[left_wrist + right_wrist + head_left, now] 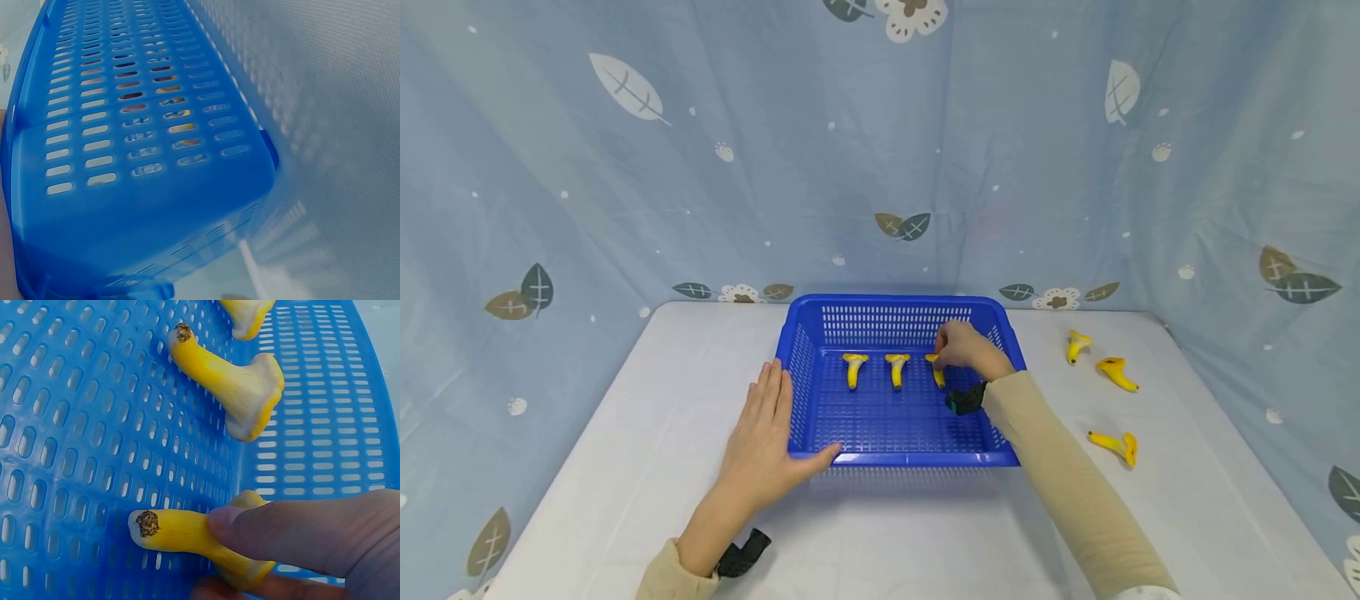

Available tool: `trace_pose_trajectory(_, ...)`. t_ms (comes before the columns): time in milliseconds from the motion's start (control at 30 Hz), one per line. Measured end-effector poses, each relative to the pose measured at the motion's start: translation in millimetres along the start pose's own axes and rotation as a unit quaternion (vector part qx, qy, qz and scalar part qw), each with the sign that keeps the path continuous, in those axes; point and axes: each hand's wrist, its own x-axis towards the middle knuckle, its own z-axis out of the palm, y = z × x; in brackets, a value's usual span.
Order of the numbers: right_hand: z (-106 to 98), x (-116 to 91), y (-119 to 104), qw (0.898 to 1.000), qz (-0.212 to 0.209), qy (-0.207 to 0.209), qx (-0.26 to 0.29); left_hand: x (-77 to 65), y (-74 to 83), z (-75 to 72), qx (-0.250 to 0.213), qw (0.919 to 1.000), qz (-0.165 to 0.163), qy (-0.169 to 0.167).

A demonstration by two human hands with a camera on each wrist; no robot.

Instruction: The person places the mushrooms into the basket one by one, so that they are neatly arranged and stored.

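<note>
A blue plastic basket with slotted walls stands on the table. Inside it, along the far wall, is a row of yellow mushrooms with pale undersides and dark stem ends: the left one, the middle one and the right one. My right hand reaches over the right part of the basket and pinches the right mushroom near its cap, thumb on top, stem toward me. My left hand rests on the near left corner of the rim, fingers straight, thumb over the front edge.
On the white table, right of the basket, lie three more yellow mushrooms: one at the back, one beside it and one nearer. A blue leaf-patterned curtain hangs behind and at both sides.
</note>
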Motion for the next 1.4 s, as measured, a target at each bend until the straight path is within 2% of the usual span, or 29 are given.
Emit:
trace_pose_trajectory(433,-0.7,1.4,0.2,1.000,0.004,-0.010,-0.020,-0.1,-0.1,0.4,0.001,1.0000,-0.002,-0.002)
trace_pose_trajectory(700,-1.7,0.0,-1.0,1.000,-0.010,-0.003,-0.023,0.2,-0.4,1.0,0.002,1.0000,0.002,0.002)
trace_pose_trajectory(867,-3.8,-1.2,-2.0,1.000,-0.015,0.006,-0.012,0.1,-0.2,1.0,-0.001,1.0000,0.006,0.007)
trace_pose_trajectory(1133,-7.7,-2.1,-0.7,0.998,-0.055,0.035,0.026,0.6,-0.1,0.5,0.000,1.0000,0.003,0.001)
trace_pose_trajectory(1400,-16.8,-4.8,-2.8,0.994,-0.072,0.065,0.058,0.1,0.0,0.1,-0.004,1.0000,0.000,-0.001)
